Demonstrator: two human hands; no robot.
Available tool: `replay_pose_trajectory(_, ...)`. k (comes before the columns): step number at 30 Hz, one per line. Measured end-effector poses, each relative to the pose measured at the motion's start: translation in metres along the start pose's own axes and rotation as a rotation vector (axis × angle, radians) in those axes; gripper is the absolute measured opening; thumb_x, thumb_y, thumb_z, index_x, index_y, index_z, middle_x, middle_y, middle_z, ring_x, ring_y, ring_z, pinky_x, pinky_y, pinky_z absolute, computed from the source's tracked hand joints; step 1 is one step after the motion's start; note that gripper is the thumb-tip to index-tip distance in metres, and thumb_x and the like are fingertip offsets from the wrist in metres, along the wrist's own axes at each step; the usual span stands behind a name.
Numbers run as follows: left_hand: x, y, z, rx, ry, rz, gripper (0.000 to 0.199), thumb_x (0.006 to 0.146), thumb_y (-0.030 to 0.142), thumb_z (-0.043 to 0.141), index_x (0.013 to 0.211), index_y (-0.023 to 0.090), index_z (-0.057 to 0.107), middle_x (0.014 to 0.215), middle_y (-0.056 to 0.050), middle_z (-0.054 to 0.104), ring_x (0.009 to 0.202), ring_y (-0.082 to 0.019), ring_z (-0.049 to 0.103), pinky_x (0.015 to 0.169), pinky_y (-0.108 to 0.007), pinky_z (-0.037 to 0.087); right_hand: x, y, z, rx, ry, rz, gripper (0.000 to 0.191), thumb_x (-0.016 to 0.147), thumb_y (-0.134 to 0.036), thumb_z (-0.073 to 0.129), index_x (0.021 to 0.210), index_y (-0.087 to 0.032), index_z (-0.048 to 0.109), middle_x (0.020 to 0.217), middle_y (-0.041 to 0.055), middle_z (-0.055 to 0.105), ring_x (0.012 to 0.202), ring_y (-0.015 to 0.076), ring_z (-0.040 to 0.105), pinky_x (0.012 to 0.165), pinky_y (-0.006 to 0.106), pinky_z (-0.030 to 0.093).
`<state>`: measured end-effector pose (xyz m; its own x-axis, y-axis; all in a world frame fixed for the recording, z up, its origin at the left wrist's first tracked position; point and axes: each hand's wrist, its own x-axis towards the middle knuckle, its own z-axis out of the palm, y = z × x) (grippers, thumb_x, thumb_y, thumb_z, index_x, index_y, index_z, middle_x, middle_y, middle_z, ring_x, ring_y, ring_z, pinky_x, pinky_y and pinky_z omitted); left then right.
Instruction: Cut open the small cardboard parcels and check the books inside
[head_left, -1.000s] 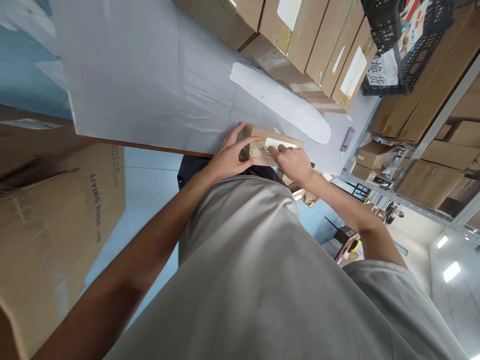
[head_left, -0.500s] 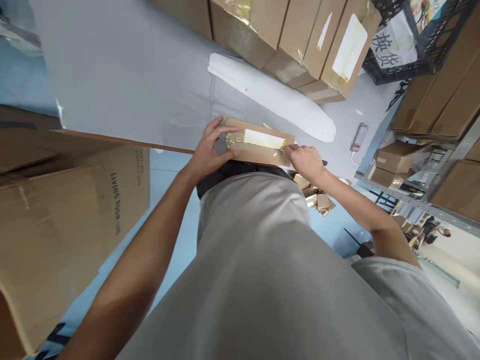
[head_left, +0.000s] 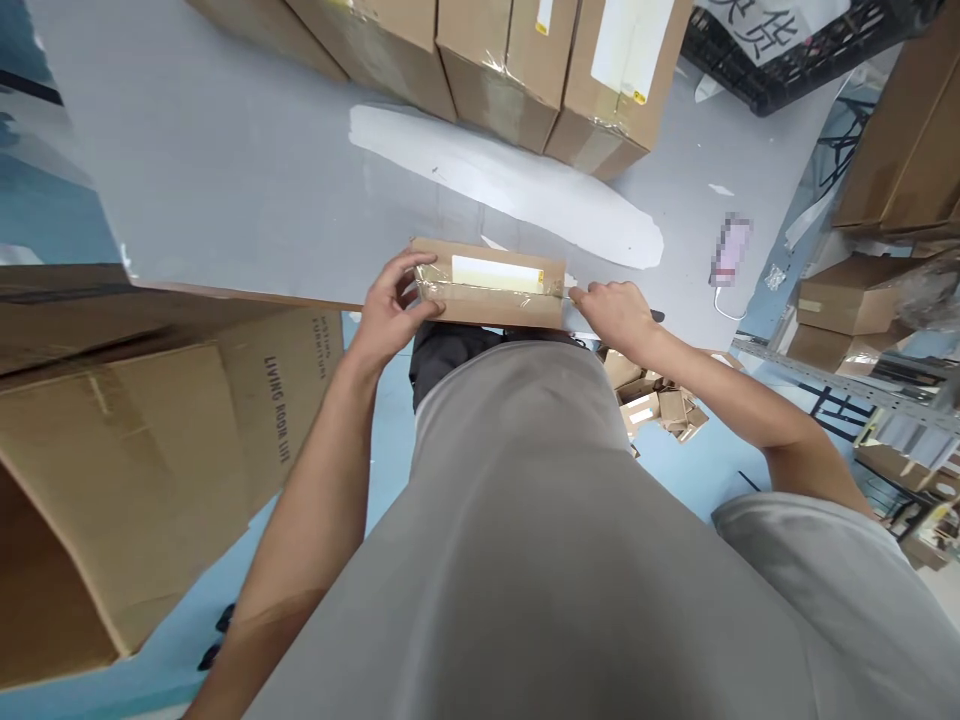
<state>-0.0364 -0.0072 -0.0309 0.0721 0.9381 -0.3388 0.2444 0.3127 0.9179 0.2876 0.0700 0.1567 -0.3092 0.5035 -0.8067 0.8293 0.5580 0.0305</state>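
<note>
A small taped cardboard box (head_left: 495, 305) with a white label lies along the near edge of the grey table. My left hand (head_left: 394, 305) grips its left end, fingers on the far side and thumb on the near side. Just past the right end is my right hand (head_left: 615, 315), its fingers curled closed round a slim tool (head_left: 658, 316). Only the tool's dark end shows behind the hand; the rest is mostly covered. Clear tape runs lengthwise along the middle of the box.
Several larger taped cartons (head_left: 517, 90) stand at the table's far side, with a long white strip (head_left: 510, 185) before them. A black crate (head_left: 757, 75) is at far right. Near it lies a blurred pinkish item (head_left: 731, 250) with a cord. A large carton (head_left: 150, 420) stands left, below the table.
My right hand has moved rightward from the box's top to just beyond its right end. The left hand keeps its hold. The whole view has shifted.
</note>
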Motion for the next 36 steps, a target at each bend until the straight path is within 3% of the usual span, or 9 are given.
replay_pose_trajectory(4,-0.002,0.012,0.006,-0.022,0.04,-0.081,0.068,0.077,0.052,0.084,0.14,0.035,0.064,0.143,-0.005,0.072,0.132,-0.033,0.071,0.107,-0.049,0.068,0.003,0.015,0.017,0.01,0.051,-0.037,0.046,0.114,-0.007,0.042,0.15,-0.018,0.069,0.126,0.0196,0.083,0.111,0.0296,0.08,0.084,0.035,0.047)
replay_pose_trajectory(9,-0.005,0.026,0.005,-0.007,0.045,-0.127,0.072,0.081,0.064,0.086,0.142,0.036,0.061,0.147,0.003,0.07,0.138,-0.033,0.066,0.119,-0.058,0.059,0.002,0.034,0.048,0.104,0.149,-0.084,0.047,0.124,-0.034,0.032,0.152,-0.019,0.067,0.129,0.0193,0.081,0.105,0.0299,0.078,0.081,0.035,0.045)
replay_pose_trajectory(12,-0.008,0.027,-0.002,0.017,0.081,-0.122,0.074,0.081,0.069,0.087,0.141,0.036,0.06,0.157,0.003,0.066,0.143,-0.035,0.064,0.121,-0.062,0.058,-0.004,0.048,0.074,0.266,0.272,-0.021,0.048,0.123,-0.044,0.036,0.146,-0.019,0.07,0.127,0.0166,0.083,0.107,0.0296,0.078,0.08,0.033,0.045)
replay_pose_trajectory(15,-0.01,0.029,-0.008,0.071,0.095,-0.118,0.077,0.082,0.071,0.085,0.145,0.034,0.059,0.164,-0.003,0.062,0.145,-0.036,0.064,0.119,-0.062,0.061,0.004,0.057,0.104,0.572,0.45,0.142,0.041,0.115,-0.052,0.059,0.13,-0.019,0.077,0.114,0.0116,0.086,0.103,0.0282,0.078,0.08,0.03,0.048)
replay_pose_trajectory(17,-0.011,0.031,-0.01,0.123,0.079,-0.111,0.076,0.084,0.07,0.082,0.147,0.035,0.059,0.167,-0.006,0.06,0.147,-0.037,0.064,0.117,-0.059,0.063,0.022,0.054,0.125,0.871,0.488,0.23,0.038,0.106,-0.055,0.072,0.113,-0.018,0.08,0.098,0.0076,0.085,0.088,0.0242,0.077,0.076,0.029,0.05)
replay_pose_trajectory(19,-0.014,0.032,-0.013,0.168,0.076,-0.097,0.071,0.087,0.066,0.079,0.149,0.037,0.06,0.169,-0.008,0.058,0.151,-0.036,0.063,0.116,-0.055,0.064,0.045,0.044,0.141,1.209,0.424,0.261,0.04,0.099,-0.056,0.079,0.103,-0.017,0.079,0.081,0.0017,0.078,0.068,0.0182,0.07,0.067,0.026,0.05)
replay_pose_trajectory(22,-0.019,0.031,-0.02,0.203,0.116,-0.094,0.068,0.089,0.058,0.076,0.152,0.038,0.06,0.173,-0.008,0.054,0.155,-0.034,0.061,0.118,-0.054,0.062,0.075,0.021,0.155,1.575,0.316,0.26,0.045,0.09,-0.056,0.088,0.106,-0.015,0.078,0.063,-0.0075,0.065,0.052,0.0131,0.058,0.056,0.024,0.047)
replay_pose_trajectory(27,-0.024,0.022,-0.037,0.209,0.177,-0.123,0.075,0.085,0.059,0.076,0.155,0.036,0.062,0.176,-0.011,0.052,0.152,-0.035,0.062,0.12,-0.058,0.059,0.09,-0.013,0.142,1.729,0.34,0.223,0.052,0.086,-0.061,0.091,0.108,-0.015,0.08,0.056,-0.0088,0.06,0.055,0.0148,0.061,0.057,0.025,0.05)
replay_pose_trajectory(36,-0.003,-0.012,-0.066,0.194,0.146,-0.154,0.08,0.078,0.051,0.077,0.153,0.03,0.057,0.142,-0.015,0.075,0.125,-0.031,0.075,0.111,-0.055,0.063,0.068,-0.056,0.065,1.705,0.468,0.176,0.054,0.081,-0.067,0.093,0.1,-0.018,0.078,0.071,-0.0028,0.07,0.058,0.0152,0.064,0.056,0.027,0.055)
